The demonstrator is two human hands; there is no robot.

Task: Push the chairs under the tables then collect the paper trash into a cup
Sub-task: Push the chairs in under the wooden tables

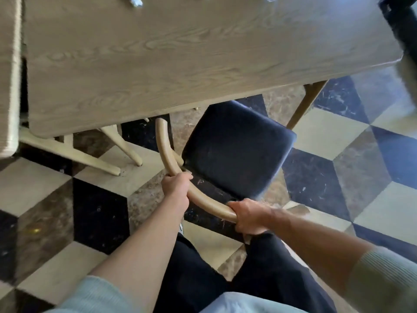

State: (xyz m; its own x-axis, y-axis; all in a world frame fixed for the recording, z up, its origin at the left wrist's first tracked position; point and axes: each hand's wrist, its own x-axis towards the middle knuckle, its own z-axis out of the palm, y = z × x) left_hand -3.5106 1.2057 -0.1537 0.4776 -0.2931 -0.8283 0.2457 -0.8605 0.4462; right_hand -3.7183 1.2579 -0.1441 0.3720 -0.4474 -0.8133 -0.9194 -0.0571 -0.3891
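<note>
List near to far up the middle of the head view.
Dark trousers → right hand on the curved chair backrest → black seat cushion → wooden table → crumpled paper at the far edge.

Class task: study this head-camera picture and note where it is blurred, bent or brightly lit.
Head view: motion blur smears the right edge and the crumpled paper at the top; the wide lens bows the table edge; daylight brightens the right floor tiles; both hands, left and right, on the chair back stay fairly sharp.
</note>
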